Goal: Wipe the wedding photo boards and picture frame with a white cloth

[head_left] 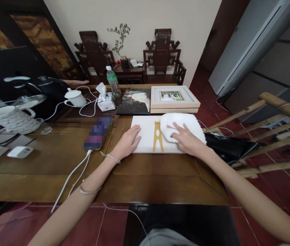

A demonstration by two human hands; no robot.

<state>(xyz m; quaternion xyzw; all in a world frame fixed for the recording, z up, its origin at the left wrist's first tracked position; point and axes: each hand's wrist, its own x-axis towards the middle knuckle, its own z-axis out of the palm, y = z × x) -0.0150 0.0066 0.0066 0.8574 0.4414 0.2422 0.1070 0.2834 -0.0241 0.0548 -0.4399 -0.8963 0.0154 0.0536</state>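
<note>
A white board (pixel 145 136) lies flat on the wooden table in front of me. On its face is a golden-yellow shape like a clothespin (pixel 157 136), with small holes near the top and two legs. My left hand (pixel 128 140) rests on the board's left edge, fingers stretched out and holding nothing. On the board's right half sits a fluffy white cloth (pixel 193 126), bunched up. My right hand (pixel 185 136) presses down on this cloth, its fingertips sunk into the pile; the cloth covers the board's upper right part.
Behind the board lie a dark picture panel (pixel 134 101) and stacked light-wood frames (pixel 175 109). A phone (pixel 97 133) with a white cable is left of my hand. Farther left stand a tissue box (pixel 106 102), green bottle (pixel 112 82), lidded cup (pixel 75 99) and patterned mug (pixel 14 119). Another person's hand (pixel 82 82) shows behind.
</note>
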